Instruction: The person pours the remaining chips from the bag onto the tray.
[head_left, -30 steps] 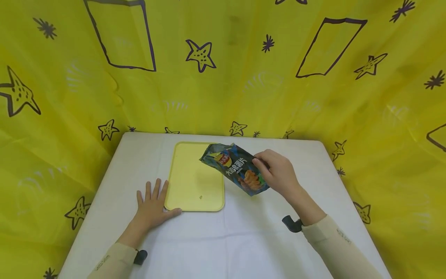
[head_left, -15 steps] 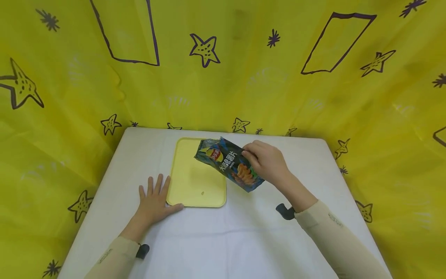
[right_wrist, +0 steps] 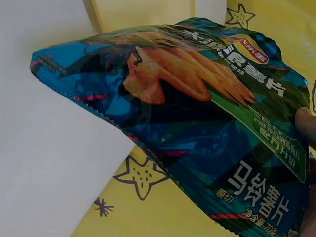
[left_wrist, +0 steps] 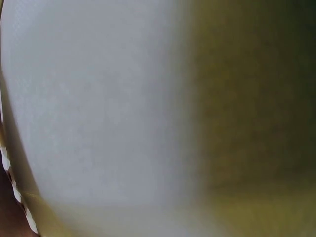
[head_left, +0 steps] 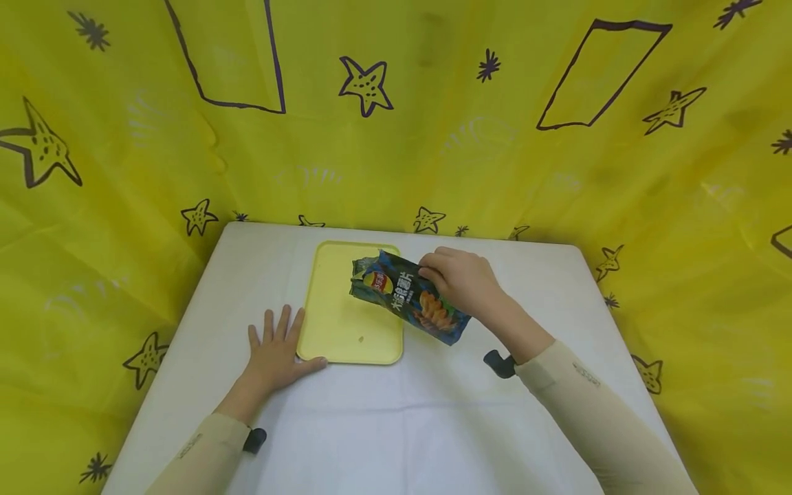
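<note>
A dark blue-green potato chip bag (head_left: pixel 413 297) hangs tilted over the right part of a yellow tray (head_left: pixel 331 323), its ragged end pointing left. My right hand (head_left: pixel 463 280) grips the bag by its upper edge, thumb on the printed face. In the right wrist view the crinkled bag (right_wrist: pixel 163 98) fills the middle, with the thumb (right_wrist: pixel 307 123) at the right edge. A small crumb (head_left: pixel 361 339) lies on the tray near its front. My left hand (head_left: pixel 272 361) rests flat with fingers spread, index finger and thumb touching the tray's near left corner.
The tray lies on a white-covered table (head_left: pixel 371 433). A yellow curtain (head_left: pixel 421 158) with drawn stars and frames stands behind the table and at both sides. The left wrist view is mostly blurred white and yellow.
My right hand has shifted left with the bag, and the bag's ragged end has dipped slightly. The left hand has stayed at the tray corner. The head view has tilted a little.
</note>
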Motion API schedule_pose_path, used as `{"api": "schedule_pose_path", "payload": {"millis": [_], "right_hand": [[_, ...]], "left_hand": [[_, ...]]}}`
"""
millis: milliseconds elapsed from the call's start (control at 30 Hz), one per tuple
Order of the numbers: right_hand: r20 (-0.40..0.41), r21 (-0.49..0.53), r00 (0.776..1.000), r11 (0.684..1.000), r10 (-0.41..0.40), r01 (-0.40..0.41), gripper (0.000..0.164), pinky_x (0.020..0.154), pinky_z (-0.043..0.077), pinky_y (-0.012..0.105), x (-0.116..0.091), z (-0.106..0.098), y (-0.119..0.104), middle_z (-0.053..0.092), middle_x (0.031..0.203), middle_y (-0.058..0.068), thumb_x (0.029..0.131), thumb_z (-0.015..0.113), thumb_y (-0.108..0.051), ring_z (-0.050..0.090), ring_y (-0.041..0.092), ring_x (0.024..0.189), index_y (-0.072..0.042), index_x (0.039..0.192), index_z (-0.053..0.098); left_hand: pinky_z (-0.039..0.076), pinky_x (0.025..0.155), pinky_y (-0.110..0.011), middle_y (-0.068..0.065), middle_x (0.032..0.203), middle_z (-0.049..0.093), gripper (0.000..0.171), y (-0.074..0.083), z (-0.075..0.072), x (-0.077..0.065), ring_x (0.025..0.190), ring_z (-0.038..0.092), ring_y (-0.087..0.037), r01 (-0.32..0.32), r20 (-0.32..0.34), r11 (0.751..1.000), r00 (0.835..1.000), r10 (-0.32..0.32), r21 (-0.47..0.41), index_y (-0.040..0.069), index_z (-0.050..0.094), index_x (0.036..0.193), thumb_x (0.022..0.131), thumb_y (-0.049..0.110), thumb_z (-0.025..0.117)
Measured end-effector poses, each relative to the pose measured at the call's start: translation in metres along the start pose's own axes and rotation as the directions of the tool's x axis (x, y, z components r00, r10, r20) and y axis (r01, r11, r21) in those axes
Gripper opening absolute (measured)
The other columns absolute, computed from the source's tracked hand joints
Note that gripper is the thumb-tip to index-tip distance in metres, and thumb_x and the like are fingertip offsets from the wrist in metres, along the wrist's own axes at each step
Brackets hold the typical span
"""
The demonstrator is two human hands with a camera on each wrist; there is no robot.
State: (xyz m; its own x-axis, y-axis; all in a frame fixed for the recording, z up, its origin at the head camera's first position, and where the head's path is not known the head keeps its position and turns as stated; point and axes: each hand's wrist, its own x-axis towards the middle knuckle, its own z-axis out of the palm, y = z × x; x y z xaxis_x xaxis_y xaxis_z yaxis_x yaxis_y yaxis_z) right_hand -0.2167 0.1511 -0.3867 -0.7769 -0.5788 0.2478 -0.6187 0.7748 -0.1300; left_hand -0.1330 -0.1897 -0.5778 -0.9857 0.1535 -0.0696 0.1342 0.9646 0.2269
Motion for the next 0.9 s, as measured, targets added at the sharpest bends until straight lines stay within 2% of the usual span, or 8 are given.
{"api": "schedule_pose_path", "payload": {"millis": [267, 567, 900], "right_hand": [[0.011, -0.046, 0.999, 0.997, -0.053, 0.054, 0.012, 0.052, 0.041, 0.026, 0.011, -0.002, -0.003, 0.053, 0.077, -0.01, 0.092, 0.056, -0.029, 0.048, 0.007, 0.063, -0.023, 0.097, 0.066], [0.041, -0.065, 0.998, 0.997, -0.04, 0.043, 0.011, 0.052, 0.042, 0.027, 0.019, -0.007, -0.006, 0.055, 0.078, -0.009, 0.091, 0.057, -0.029, 0.049, 0.008, 0.063, -0.023, 0.095, 0.066], [0.072, -0.089, 0.997, 0.995, -0.04, 0.047, 0.012, 0.055, 0.044, 0.029, 0.027, -0.011, -0.009, 0.057, 0.081, -0.007, 0.091, 0.057, -0.03, 0.052, 0.01, 0.066, -0.023, 0.096, 0.065]], "left_hand": [[-0.002, 0.097, -0.07, -0.02, 0.152, 0.006, 0.112, 0.0, -0.004, -0.001, 0.135, -0.004, -0.047, 0.011, 0.02, 1.0, 1.0, -0.011, -0.014, 0.009, 0.011, 0.148, 0.069, 0.082, 0.044], [-0.006, 0.097, -0.069, -0.018, 0.153, 0.001, 0.115, -0.002, 0.002, 0.001, 0.135, -0.009, -0.045, 0.019, 0.052, 1.0, 0.998, -0.019, -0.005, 0.011, 0.006, 0.149, 0.066, 0.087, 0.036], [-0.006, 0.097, -0.069, -0.018, 0.153, 0.002, 0.115, -0.003, 0.005, 0.002, 0.135, -0.008, -0.046, 0.013, 0.033, 1.0, 0.999, -0.013, -0.012, 0.012, 0.007, 0.149, 0.066, 0.086, 0.037]]}}
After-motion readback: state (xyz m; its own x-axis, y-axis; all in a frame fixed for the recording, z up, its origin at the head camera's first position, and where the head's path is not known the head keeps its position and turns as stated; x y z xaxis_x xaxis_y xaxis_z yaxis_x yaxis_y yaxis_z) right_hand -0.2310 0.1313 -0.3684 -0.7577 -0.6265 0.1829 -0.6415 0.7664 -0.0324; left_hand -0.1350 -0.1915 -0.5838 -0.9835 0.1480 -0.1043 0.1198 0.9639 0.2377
